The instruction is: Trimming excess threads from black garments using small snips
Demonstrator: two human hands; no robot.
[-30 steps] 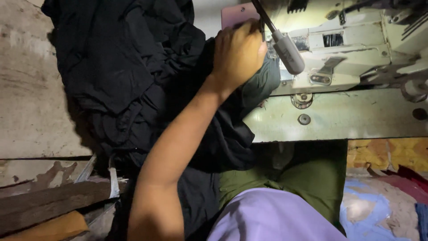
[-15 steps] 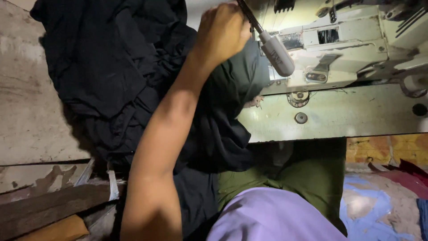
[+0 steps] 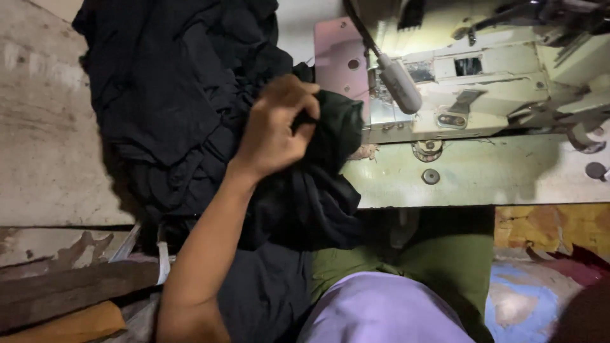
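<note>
Fabric (image 3: pixel 190 108) is what your left hand (image 3: pixel 274 130) grips now, lower and nearer to you than half a second ago, when that hand was raised up by the lamp (image 3: pixel 399 81) near the far edge of the sewing table (image 3: pixel 495 171). A second ago it sat a little lower than that, close to the lamp's head. It has since come down and away from the lamp, and a pink plate (image 3: pixel 340 54) that the hand covered now shows behind it.

Your fingers (image 3: pixel 298 95) are curled shut and pinch a fold of the dark cloth, with the thumb pressed against it. Your right hand is out of view, so you cannot tell what it does.

The fabric is black, soft and heavily creased. It lies in a big heap on the left part of the table, reaching from the far edge down over the near edge, where a bunched lobe hangs toward your lap. The part under your hand looks slightly greenish where the lamp's light falls on it. The heap touches the left end of the sewing machine (image 3: pixel 483 76), which stands on the far right part of the table.

Below the near edge you see your green trousers (image 3: pixel 445 254) and a lilac garment (image 3: pixel 381 314). A wooden plank (image 3: pixel 70 292) lies at the lower left, beside the worn grey surface.
</note>
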